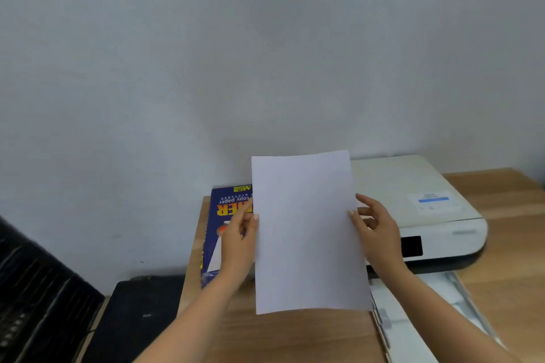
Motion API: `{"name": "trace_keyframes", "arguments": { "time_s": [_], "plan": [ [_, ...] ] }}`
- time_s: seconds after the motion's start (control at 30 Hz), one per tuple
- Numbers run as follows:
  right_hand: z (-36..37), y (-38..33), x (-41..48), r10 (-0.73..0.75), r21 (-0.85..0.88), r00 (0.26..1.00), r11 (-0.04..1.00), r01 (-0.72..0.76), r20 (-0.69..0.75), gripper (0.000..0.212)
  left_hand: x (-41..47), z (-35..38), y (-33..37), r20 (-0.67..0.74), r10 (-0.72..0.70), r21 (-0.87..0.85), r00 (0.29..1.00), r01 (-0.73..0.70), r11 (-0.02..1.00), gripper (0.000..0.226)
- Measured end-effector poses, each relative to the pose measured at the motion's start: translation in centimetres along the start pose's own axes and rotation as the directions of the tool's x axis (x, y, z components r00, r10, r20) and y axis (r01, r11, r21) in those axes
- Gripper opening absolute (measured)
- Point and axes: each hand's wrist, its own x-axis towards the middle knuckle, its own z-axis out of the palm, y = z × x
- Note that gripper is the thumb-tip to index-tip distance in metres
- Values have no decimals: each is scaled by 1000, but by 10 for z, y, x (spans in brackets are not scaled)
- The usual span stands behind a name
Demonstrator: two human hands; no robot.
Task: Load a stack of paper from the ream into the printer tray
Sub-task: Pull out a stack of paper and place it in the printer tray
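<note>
I hold a white stack of paper point(306, 233) upright above the wooden table, its lower edge near the tabletop. My left hand point(240, 242) grips its left edge and my right hand point(377, 230) grips its right edge. Behind the sheets on the left lies the blue ream point(225, 215) with yellow lettering, partly hidden by the paper and my left hand. The white printer point(418, 200) stands to the right, against the wall. Its pulled-out tray point(413, 318) reaches toward me at the lower right, just right of the paper.
The wooden table point(295, 339) stands against a plain grey wall. A black case or device point(138, 312) lies lower at the left of the table, and a dark slatted object point(35, 289) fills the bottom left corner.
</note>
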Motion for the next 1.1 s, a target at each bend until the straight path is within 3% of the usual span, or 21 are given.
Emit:
{"name": "trace_keyframes", "arguments": {
  "time_s": [0.3,0.63,0.83,1.1],
  "plan": [
    [-117,40,-11,62,-37,996,997,-64,-62,33,-63,103,8,97,-28,40,995,24,999,40],
    [-241,92,-40,112,-59,991,992,-108,67,32,-170,203,-10,68,-171,59,983,167,984,39],
    [-277,121,-56,203,-91,970,977,-192,136,33,-221,231,-15,78,-257,81,963,251,965,38],
    [-287,159,-80,329,-214,930,932,-292,165,28,-250,236,-33,99,-338,282,936,299,911,33]
  ]
}}
